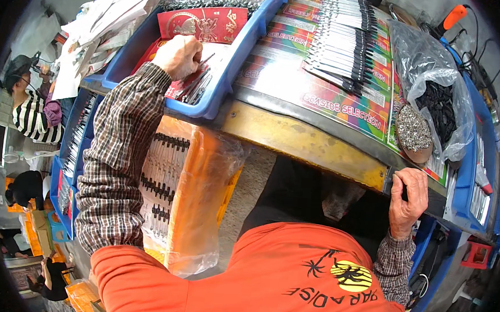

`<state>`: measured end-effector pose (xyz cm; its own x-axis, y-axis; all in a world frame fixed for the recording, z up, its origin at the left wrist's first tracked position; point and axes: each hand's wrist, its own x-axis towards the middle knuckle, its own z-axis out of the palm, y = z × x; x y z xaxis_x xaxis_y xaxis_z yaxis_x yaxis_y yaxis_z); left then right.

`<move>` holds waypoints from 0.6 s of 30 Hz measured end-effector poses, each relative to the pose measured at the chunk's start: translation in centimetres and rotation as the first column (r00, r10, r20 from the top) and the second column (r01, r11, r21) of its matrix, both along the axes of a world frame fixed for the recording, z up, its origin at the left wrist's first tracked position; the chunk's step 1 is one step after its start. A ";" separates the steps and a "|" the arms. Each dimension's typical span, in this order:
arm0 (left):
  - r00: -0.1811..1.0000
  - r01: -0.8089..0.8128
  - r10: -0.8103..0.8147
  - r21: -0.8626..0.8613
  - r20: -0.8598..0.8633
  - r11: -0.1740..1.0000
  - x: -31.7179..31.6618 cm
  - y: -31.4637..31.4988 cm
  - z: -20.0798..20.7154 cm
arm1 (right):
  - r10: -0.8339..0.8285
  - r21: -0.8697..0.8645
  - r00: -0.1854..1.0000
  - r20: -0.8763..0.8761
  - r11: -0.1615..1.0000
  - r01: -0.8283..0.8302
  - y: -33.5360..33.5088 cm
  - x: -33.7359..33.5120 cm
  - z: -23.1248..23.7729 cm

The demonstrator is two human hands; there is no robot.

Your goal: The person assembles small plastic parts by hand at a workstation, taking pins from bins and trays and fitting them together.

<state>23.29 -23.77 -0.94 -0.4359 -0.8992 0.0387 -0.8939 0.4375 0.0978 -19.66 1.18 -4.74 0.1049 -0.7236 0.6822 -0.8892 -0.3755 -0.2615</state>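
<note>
My left hand [178, 58] is closed in a fist over a blue plastic bin [227, 77]. Thin pen-like sticks [195, 88] lie loose in the bin, and one juts up beside my fingers; whether I grip it, I cannot make out. Red printed envelopes with gold figures [203, 24] also lie in this bin. At the table's front edge, my right hand [408, 201] is loosely curled, with nothing visible in it. Just beyond it is an oval dish of small silvery parts [415, 129]. Rows of slim pens with black parts [346, 39] are laid on colourful printed sheets [316, 97].
A clear bag of black parts [439, 107] sits right of the dish, near a blue tray [470, 181]. An orange-handled tool [454, 18] stands behind. Below the table's left, a plastic-wrapped orange crate [199, 193] holds pens. White papers [106, 27] are heaped at left; other people work there.
</note>
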 end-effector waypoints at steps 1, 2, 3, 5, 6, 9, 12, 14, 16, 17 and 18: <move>0.998 0.054 -0.050 -0.073 0.049 0.996 0.2 -0.3 -0.3 | 0.002 0.000 1.000 -0.005 1.000 -0.002 0.0 0.1 0.0; 0.998 0.052 -0.048 -0.074 0.046 0.996 0.7 -0.4 -0.5 | 0.012 -0.001 1.000 0.004 1.000 -0.012 0.1 0.2 0.1; 0.996 0.070 -0.065 -0.073 0.062 0.995 0.3 -1.0 -0.9 | 0.005 -0.003 1.000 0.004 1.000 -0.005 0.1 0.0 0.0; 0.997 0.073 -0.074 -0.116 -0.005 0.991 0.4 -1.6 -1.9 | 0.011 -0.003 1.000 0.003 1.000 -0.011 -0.2 0.1 0.0; 0.991 0.103 -0.094 -0.088 0.099 0.991 -0.9 -1.9 -1.7 | 0.006 0.005 1.000 0.010 1.000 -0.007 0.0 -0.2 0.0; 0.995 0.099 -0.098 -0.102 0.012 0.990 -0.6 -1.4 -1.3 | -0.009 0.009 1.000 0.011 1.000 0.009 0.5 -0.2 0.4; 0.975 0.163 -0.187 -0.182 -0.124 0.970 1.6 -4.4 -3.7 | -0.034 0.018 0.999 -0.017 0.999 0.034 1.4 -1.2 0.7; 0.992 0.108 -0.117 -0.144 -0.057 0.984 2.5 -4.9 -3.3 | -0.050 -0.026 0.998 -0.026 0.998 0.049 2.0 -1.9 0.7; 0.922 0.150 -0.128 0.033 -0.367 0.988 2.1 -3.8 -3.1 | -0.054 -0.065 0.998 -0.015 0.996 0.053 2.6 -2.6 0.7; 0.877 0.237 -0.274 -0.140 -0.394 0.961 5.8 -6.0 -4.6 | -0.069 -0.078 0.997 -0.017 0.995 0.067 3.0 -3.0 1.0; 0.986 0.012 0.008 0.116 -0.166 0.993 1.3 -3.5 -1.5 | -0.103 -0.074 0.994 -0.023 0.992 0.101 3.8 -3.7 0.6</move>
<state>24.57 -27.27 -2.43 -0.4341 -0.9009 0.0063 -0.8600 0.4165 0.2949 -23.38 4.97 -4.09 0.0519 -0.6802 0.7311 -0.9300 -0.2996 -0.2128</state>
